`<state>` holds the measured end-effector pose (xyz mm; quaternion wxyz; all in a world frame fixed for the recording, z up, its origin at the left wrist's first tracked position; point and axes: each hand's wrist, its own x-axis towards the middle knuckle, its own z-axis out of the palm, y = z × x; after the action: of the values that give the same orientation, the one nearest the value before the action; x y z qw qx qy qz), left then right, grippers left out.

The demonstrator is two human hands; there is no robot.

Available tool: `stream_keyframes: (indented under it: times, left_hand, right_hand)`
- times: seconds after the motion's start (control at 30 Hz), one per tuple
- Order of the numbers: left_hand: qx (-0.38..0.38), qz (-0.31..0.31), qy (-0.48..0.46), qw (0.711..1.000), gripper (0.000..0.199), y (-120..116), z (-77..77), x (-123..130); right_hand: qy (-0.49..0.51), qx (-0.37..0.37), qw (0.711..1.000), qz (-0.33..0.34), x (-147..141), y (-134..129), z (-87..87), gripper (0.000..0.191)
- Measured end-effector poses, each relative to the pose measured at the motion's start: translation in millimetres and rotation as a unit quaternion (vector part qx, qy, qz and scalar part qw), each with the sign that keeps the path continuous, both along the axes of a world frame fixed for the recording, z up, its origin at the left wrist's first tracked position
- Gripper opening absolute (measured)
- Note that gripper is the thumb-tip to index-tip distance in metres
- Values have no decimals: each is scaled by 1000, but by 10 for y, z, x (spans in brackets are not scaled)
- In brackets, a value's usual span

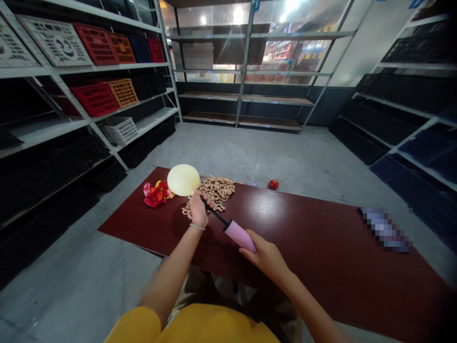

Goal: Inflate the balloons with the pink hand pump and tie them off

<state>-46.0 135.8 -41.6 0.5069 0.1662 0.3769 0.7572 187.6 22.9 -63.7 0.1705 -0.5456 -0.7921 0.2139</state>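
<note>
A pale yellow inflated balloon (183, 180) rises just above my left hand (199, 208), whose fingers are closed around its neck and the black end of a balloon pump. That pump slants down to the right, its black rod leading into a pink barrel (240, 235). Wrapped around the barrel is my right hand (266, 255). Where the balloon's mouth meets the pump is hidden by my left fingers. Behind that hand lies a heap of beige, curled balloons or similar pieces (218, 191). Left of the balloon sits a crumpled red and yellow packet (157, 194).
The dark red table (303, 238) spans the area before me. A blurred purplish packet (384, 229) rests at its right end. A small red object (273, 184) is by the far edge. Shelves with coloured crates (96, 45) stand left, more racks (273, 100) ahead and right.
</note>
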Motion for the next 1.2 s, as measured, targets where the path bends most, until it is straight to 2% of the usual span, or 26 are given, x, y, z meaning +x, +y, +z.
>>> stream_keyframes:
  times: [0.1, 0.17, 0.27, 0.37, 0.47, 0.57, 0.73, 0.83, 0.93, 1.1, 1.2]
  left_hand:
    - [8, 3, -9, 1000, 23, 118, 76, -150]
    - [5, 14, -20, 1000, 24, 145, 85, -133]
    - [-5, 19, -25, 1000, 24, 77, 31, 58]
    - [-12, -7, -19, 1000, 24, -54, -43, 289]
    - [-14, -27, -14, 999, 25, -105, -68, 359]
    - [-14, -20, -2, 1000, 23, -13, -26, 212]
    - [-6, 6, -10, 1000, 22, 211, 52, -156]
    - [-12, 23, -24, 999, 21, 245, 27, -208]
    - [-19, 26, -26, 999, 22, 196, -34, -76]
    - [-26, -9, -22, 999, 25, 19, -136, 326]
    - [-34, -26, -18, 999, 26, -56, -164, 432]
  right_hand:
    - [-4, 0, 1000, 5, 183, -53, -14, 53]
    - [-28, -1, 1000, -7, 197, -43, 15, 52]
    - [-66, -2, 997, -32, 40, 37, 104, 51]
    - [-80, -1, 996, -42, -203, 145, 202, 50]
    - [-75, -4, 996, -37, -341, 203, 221, 52]
    - [-40, -5, 999, -21, -269, 174, 136, 54]
    - [-17, 2, 1000, -4, 118, 23, -34, 54]
    - [-26, 11, 1000, -13, 224, -37, -43, 52]
    - [-64, 11, 997, -40, 129, -2, 32, 48]
    - [-103, -3, 993, -59, -231, 186, 202, 49]
    - [-93, -12, 994, -58, -334, 211, 189, 50]
